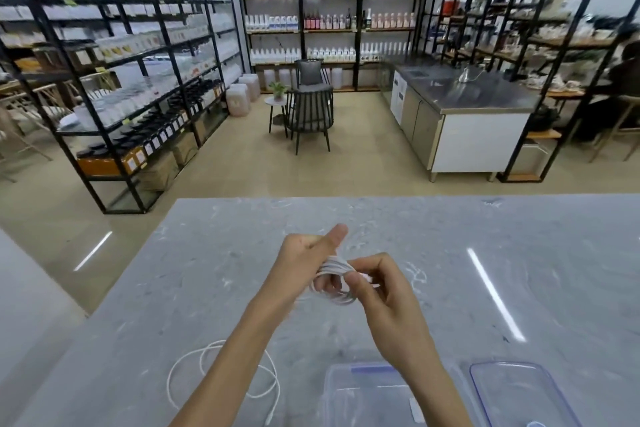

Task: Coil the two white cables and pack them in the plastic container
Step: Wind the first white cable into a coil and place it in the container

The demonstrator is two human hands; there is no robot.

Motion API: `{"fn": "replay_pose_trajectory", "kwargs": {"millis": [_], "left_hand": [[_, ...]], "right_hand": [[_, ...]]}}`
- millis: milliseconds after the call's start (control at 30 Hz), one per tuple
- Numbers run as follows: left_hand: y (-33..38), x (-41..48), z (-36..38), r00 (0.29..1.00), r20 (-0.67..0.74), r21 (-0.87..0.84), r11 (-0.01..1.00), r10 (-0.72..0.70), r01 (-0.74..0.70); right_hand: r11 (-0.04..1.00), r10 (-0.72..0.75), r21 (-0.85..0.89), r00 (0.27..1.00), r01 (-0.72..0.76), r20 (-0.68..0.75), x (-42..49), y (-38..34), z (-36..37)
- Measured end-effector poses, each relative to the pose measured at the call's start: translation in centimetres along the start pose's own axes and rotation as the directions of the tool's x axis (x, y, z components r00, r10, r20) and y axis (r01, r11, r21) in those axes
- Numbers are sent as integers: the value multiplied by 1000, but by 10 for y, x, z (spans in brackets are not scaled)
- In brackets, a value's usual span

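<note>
One white cable is wound in several loops around the fingers of my left hand, held above the grey marble table; the thumb sticks up. My right hand pinches the cable's loose end against the coil. A second white cable lies in loose loops on the table at the near left, partly hidden by my left forearm. The clear plastic container stands open at the near edge, below my right forearm.
A clear lid with a blue rim lies right of the container. Beyond the table's far edge are a beige floor, black shelving racks with bottles, dark chairs and a steel counter. A person sits at the far right.
</note>
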State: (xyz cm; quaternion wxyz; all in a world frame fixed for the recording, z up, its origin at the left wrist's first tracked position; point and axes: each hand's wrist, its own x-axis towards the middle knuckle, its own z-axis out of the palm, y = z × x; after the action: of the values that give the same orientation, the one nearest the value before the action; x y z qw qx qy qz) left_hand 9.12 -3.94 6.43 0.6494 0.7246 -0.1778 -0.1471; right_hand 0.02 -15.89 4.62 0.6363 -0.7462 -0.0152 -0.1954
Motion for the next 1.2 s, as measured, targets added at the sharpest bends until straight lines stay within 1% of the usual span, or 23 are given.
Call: {"fn": "replay_pose_trajectory", "kwargs": {"millis": [33, 133, 233, 333, 400, 433, 500, 533, 633, 700, 800, 867, 933, 967, 1000, 1067, 1100, 1133, 1200], "left_hand": [[0, 3, 1, 996, -80, 18, 999, 36, -35], [-2, 3, 12, 978, -187, -23, 995, 92, -98], [-8, -4, 23, 959, -271, -104, 989, 76, -108], [-12, -7, 28, 967, -255, -185, 979, 30, -80], [-15, -9, 26, 976, -218, -165, 984, 24, -62], [-17, -10, 24, 984, -177, -140, 989, 29, -54], [-18, -13, 16, 995, -91, -88, 995, 30, -38], [-18, -13, 11, 997, -74, -68, 997, 24, -29], [-16, -10, 0, 992, -127, 2, 1000, 6, -6], [-11, -11, -1, 986, -165, 36, 999, -15, 22], [-8, -17, -2, 987, -159, 20, 999, -38, 42], [-8, -22, -3, 990, -135, -31, 999, -48, 44], [-8, -25, -4, 991, -122, -44, 998, -46, 41], [-9, -25, -5, 991, -128, -8, 999, -33, 32], [-11, -26, -5, 991, -137, 46, 999, -13, 19], [-13, -27, -5, 989, -149, 134, 991, 21, -1], [-14, -28, -5, 989, -146, 140, 990, 27, -6], [-15, -29, -6, 992, -124, 125, 992, 26, -10], [-16, -30, -9, 999, -30, 133, 991, 28, -24]], "right_hand": [[999, -14, -36, 999, 13, -40, -2, 2, 4], [975, -89, -216, 987, 58, -137, -3, 8, 17], [901, -199, -419, 966, 113, -167, 4, 17, 21], [858, -243, -494, 957, 137, -156, 11, 24, 19], [852, -260, -503, 951, 144, -167, 16, 26, 14], [847, -266, -511, 949, 146, -169, 19, 26, 11], [832, -271, -531, 954, 163, -132, 25, 25, 3], [819, -266, -547, 960, 176, -90, 26, 24, 0], [736, -278, -631, 959, 244, 47, 28, 25, -7], [674, -273, -687, 956, 272, 110, 27, 27, -8], [681, -227, -696, 969, 230, 98, 27, 26, -6], [646, -261, -721, 960, 249, 98, 28, 26, -6], [670, -268, -701, 960, 246, 81, 27, 23, -5], [684, -261, -687, 962, 247, 86, 26, 23, -4], [676, -274, -687, 956, 267, 102, 25, 23, -2], [636, -342, -695, 930, 335, 135, 23, 25, 0], [641, -379, -676, 916, 363, 133, 23, 25, 0], [661, -401, -646, 907, 382, 126, 23, 24, 0], [695, -419, -587, 897, 415, 139, 22, 23, -1]]}}
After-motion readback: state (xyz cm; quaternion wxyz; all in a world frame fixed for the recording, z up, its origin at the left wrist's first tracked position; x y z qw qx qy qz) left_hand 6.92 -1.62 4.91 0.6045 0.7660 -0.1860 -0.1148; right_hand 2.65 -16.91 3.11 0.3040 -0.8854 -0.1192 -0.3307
